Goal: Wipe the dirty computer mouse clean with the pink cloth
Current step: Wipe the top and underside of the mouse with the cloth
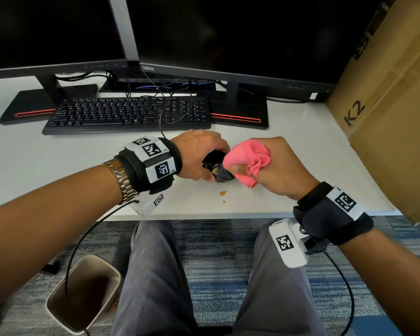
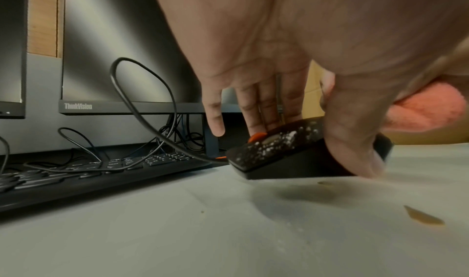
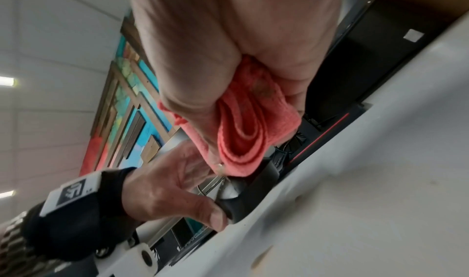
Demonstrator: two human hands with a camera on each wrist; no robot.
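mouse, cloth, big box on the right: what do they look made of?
Mouse: likely hard black plastic, matte body, orange scroll wheel; white specks and a tan smear sit on top.
Pink cloth: soft napped fabric, maybe microfibre; it bunches in folds in the right hand.
Box: brown corrugated cardboard by the look, matte, creased, printed black lettering.
The left hand holds the mouse.

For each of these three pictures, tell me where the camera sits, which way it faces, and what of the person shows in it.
Head: worn on the head, facing down at the desk; both forearms, left hand, right hand and knees show.
Left wrist: low over the desk, looking along the left hand's fingers toward the monitors; they grip the mouse.
Right wrist: tilted, looking along the right hand gripping the pink cloth; the left hand shows too.
Shared: all three show mouse and cloth.
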